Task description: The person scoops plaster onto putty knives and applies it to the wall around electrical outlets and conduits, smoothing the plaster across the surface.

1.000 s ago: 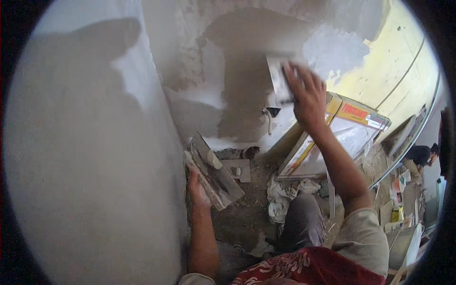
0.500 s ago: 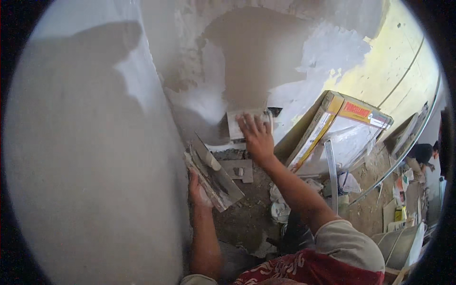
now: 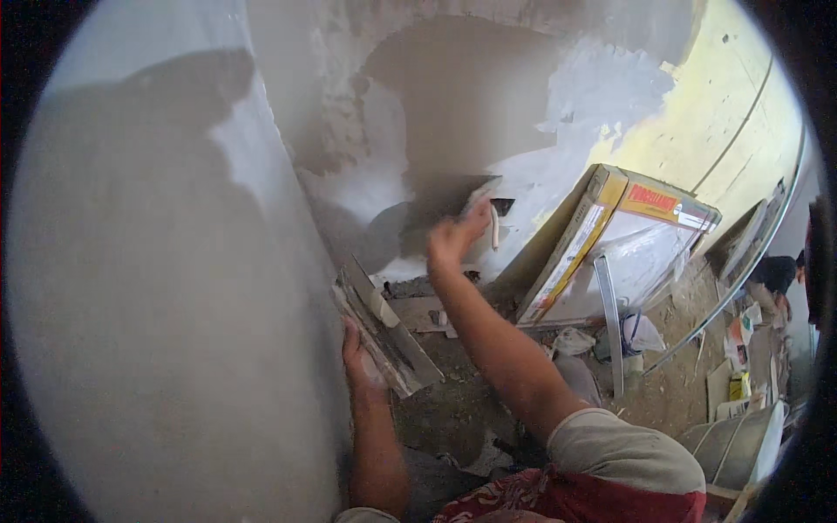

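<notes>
The right hand (image 3: 453, 237) is closed around the handle of a plastering trowel (image 3: 466, 202), and it presses the flat blade against the grey wet plaster (image 3: 462, 113) low on the wall. The long axis of the trowel runs on a slant, from lower left to upper right, and its far end points up and to the right, toward a small dark hole in the wall. The blade looks thin, pale grey and smeared with plaster, so its edge is hard to separate from the wall behind it. The left hand (image 3: 359, 357) grips from below a plaster board (image 3: 384, 329), a long flat rectangular board, also grey and covered with mortar; its long axis goes from upper left, near the wall corner, down to the lower right. Right of the trowel, a large flat cardboard box (image 3: 610, 244) leans against the wall. It is rectangular, yellow along its edges, with an orange-red label on its upper end and a pale, shiny front face. Farther right, on the dusty floor (image 3: 671, 366), lie small packages in white and yellow, too small to tell more.
</notes>
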